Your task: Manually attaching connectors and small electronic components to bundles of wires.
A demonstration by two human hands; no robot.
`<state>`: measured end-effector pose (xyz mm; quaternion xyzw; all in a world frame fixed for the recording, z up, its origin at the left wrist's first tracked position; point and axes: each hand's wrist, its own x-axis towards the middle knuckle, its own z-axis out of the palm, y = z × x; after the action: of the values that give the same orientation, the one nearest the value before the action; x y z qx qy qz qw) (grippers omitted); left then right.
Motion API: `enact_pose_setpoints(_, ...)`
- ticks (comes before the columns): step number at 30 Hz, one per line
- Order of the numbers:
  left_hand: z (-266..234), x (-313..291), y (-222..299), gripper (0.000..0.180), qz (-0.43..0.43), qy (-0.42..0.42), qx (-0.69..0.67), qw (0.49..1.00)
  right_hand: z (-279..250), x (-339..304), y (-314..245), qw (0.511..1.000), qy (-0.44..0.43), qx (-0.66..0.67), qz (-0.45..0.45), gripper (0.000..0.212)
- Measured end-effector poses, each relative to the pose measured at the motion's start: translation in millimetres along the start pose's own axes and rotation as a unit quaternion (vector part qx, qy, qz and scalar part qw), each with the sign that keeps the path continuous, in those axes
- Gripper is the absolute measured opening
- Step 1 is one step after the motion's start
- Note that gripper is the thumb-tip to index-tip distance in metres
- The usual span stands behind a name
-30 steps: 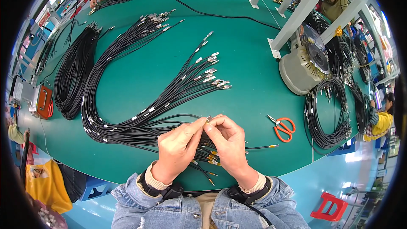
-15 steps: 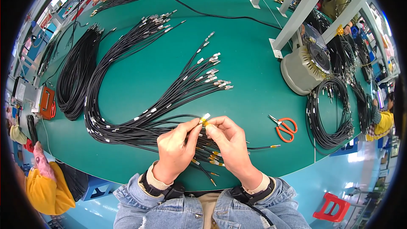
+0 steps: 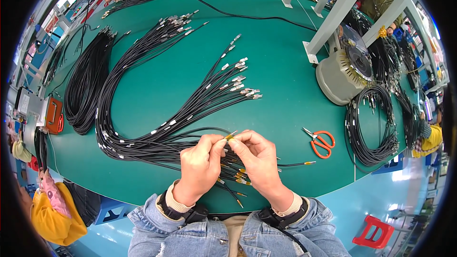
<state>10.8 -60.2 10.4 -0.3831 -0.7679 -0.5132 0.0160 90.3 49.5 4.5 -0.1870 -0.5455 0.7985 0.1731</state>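
Together, our two hands meet just above the near edge of the green table [image 3: 285, 66], close to the body so the fine work sits right under our eyes. Our left hand [image 3: 200, 164] and right hand [image 3: 257, 159] both pinch the same gold-tipped cable end [image 3: 230, 135], thumbs and forefingers closed on it from either side; the tip points up and away between them, and we think one hand steadies while the other works the connector, though the fingers hide the detail. That cable belongs to the black cable bundle [image 3: 157, 143] fanned across the table, its silver-capped ends spread out ahead of us and its gold ends gathered under our hands, within easy reach. Orange-handled scissors [image 3: 321, 143] lie to the right, apart from the hands. A coil of black cable [image 3: 371, 126] lies further right, beside a grey machine [image 3: 340, 74].
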Motion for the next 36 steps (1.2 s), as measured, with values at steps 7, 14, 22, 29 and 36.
enact_pose_setpoints(7, -3, 0, 0, 0.011, -0.044, -0.042, -0.053, 0.997, 2, 0, 3, 0.999, 0.011, -0.012, -0.027, 0.013)
enact_pose_setpoints(14, -13, 4, 0, 0.012, -0.124, -0.116, -0.116, 0.979, -5, -1, 6, 0.999, -0.006, -0.037, -0.036, 0.007)
enact_pose_setpoints(22, -43, 17, -5, 0.023, -0.203, -0.269, -0.277, 0.900, -5, 4, 1, 0.970, -0.046, -0.157, -0.177, 0.013)
enact_pose_setpoints(29, -55, 25, -15, 0.031, -0.262, -0.402, -0.389, 0.786, -6, 12, -4, 0.907, -0.153, -0.225, -0.320, 0.013)
enact_pose_setpoints(36, -56, 25, -26, 0.030, -0.263, -0.447, -0.418, 0.746, -20, 20, -17, 0.840, -0.201, -0.343, -0.369, 0.014)
